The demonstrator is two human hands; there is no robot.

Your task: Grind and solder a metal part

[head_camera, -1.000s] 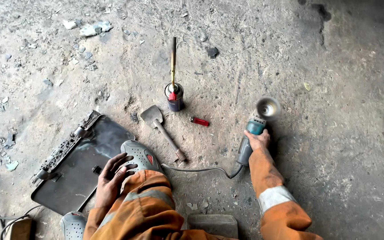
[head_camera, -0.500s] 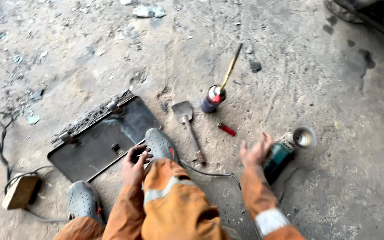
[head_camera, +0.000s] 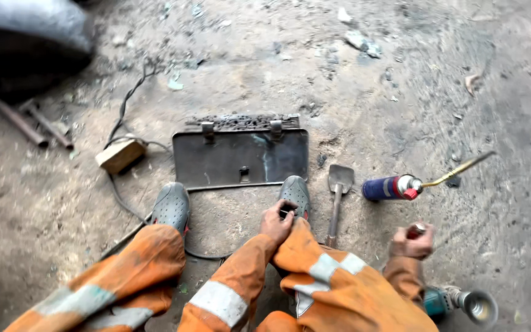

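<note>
I sit on the ground in orange coveralls with reflective bands. My left hand (head_camera: 278, 222) rests at the heel of my grey shoe (head_camera: 295, 193), fingers curled on its rim. My right hand (head_camera: 410, 242) is closed around a small red object (head_camera: 416, 230), lifted just off the ground. A blue gas torch can (head_camera: 388, 187) with a brass nozzle lies ahead of that hand. A small metal trowel (head_camera: 338, 198) lies between the shoe and the can. An angle grinder (head_camera: 462, 302) lies by my right forearm.
A dark metal plate (head_camera: 241, 157) with hinges lies in front of my feet. A wooden block (head_camera: 120, 155) and a black cable (head_camera: 118, 197) are at the left. A tyre (head_camera: 26, 37) and rusty rods (head_camera: 32, 126) sit at the upper left. Rubble dots the dirt floor.
The view has swung so the plate now lies straight ahead. My right hand left the grinder and picked the red object off the ground. My left hand moved from knee to shoe.
</note>
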